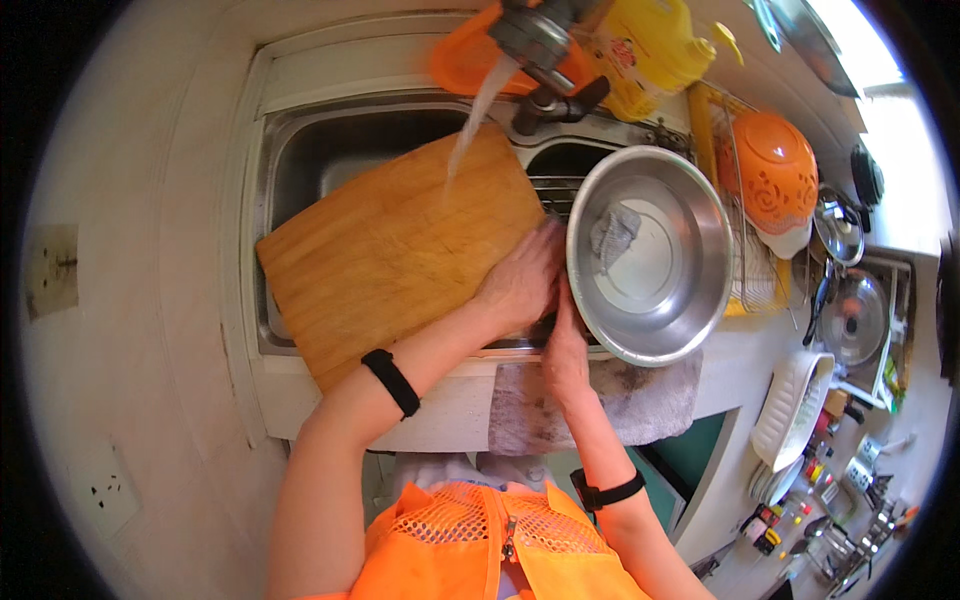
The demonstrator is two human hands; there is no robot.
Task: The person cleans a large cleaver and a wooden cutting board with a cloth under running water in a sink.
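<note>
A wooden cutting board (397, 247) lies tilted across the stainless-steel sink (300, 169), under water running from the faucet (536, 45). My left hand (525, 277) is at the board's right edge, its fingers partly hidden between board and basin. My right hand (568, 349) is beside it, against the left side of a round stainless-steel basin (701, 262); its fingertips are partly hidden. Whether either hand grips anything is unclear. A crumpled grey cloth (615, 234) lies in the basin. Below the basin, a stained towel (637, 397) covers part of the counter edge.
Behind the sink are an orange plastic basin (469, 52) and a yellow jug (641, 56). On the right stand a wire rack (750, 277) with an orange colander (772, 169), a glass lid (853, 319), a white ribbed container (787, 412), stacked plates (776, 480) and several bottles.
</note>
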